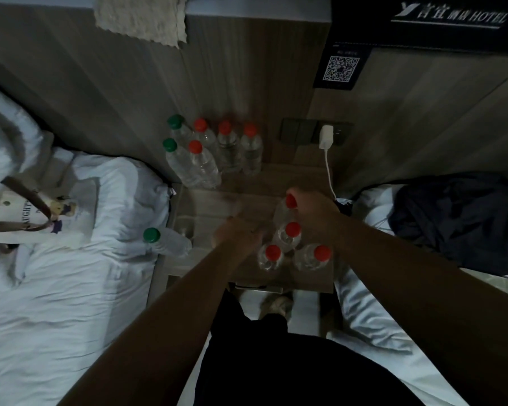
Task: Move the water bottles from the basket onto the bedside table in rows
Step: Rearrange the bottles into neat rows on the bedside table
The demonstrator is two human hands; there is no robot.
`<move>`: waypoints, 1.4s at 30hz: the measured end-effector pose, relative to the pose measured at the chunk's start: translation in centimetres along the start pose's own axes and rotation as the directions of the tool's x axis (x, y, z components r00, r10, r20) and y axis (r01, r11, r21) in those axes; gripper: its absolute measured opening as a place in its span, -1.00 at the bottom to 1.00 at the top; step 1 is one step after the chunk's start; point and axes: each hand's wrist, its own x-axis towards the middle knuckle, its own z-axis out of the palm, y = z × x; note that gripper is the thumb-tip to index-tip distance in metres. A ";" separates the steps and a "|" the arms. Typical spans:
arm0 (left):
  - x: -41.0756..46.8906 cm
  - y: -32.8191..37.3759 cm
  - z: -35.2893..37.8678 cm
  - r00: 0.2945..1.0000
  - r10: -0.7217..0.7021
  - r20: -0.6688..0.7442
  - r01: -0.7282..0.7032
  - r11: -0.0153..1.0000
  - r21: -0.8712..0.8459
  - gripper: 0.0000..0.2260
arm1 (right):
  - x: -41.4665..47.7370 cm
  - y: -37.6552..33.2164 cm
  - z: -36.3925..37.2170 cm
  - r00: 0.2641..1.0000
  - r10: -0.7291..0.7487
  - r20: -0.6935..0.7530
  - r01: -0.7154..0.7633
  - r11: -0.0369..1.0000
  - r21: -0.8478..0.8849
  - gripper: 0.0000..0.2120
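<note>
Grip of the right hand (314, 213) wraps a red-capped bottle (289, 201).

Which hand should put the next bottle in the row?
Right. The right hand grips a red-capped bottle by its top, ready to lift. The left hand is blurred, and I cannot tell whether it holds anything.

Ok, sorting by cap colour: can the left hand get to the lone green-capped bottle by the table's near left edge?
Probably yes. The left hand is mid-table, and only bare bedside table lies between it and the green-capped bottle. The right hand grips a red-capped bottle farther right.
</note>
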 end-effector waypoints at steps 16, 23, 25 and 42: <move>1.0 -0.6 1.1 1.000 0.019 0.011 -0.019 0.999 0.051 -0.58 | 1.9 0.3 0.2 0.995 0.046 0.094 -0.032 0.989 -0.145 -0.60; 2.5 -1.0 -0.3 0.996 0.089 0.007 -0.089 0.971 0.222 -0.55 | 2.0 -0.4 0.5 0.999 0.025 -0.026 -0.028 0.992 -0.123 -0.64; 3.1 -1.3 -0.7 0.994 0.110 0.013 -0.110 0.959 0.261 -0.54 | 2.1 -0.5 0.4 0.999 0.024 -0.022 -0.026 0.993 -0.112 -0.68; 7.9 -4.1 -8.1 0.934 0.352 0.054 -0.349 0.878 0.328 -0.64 | 5.2 -5.5 -0.1 0.991 0.132 -0.025 -0.132 0.991 0.016 -0.52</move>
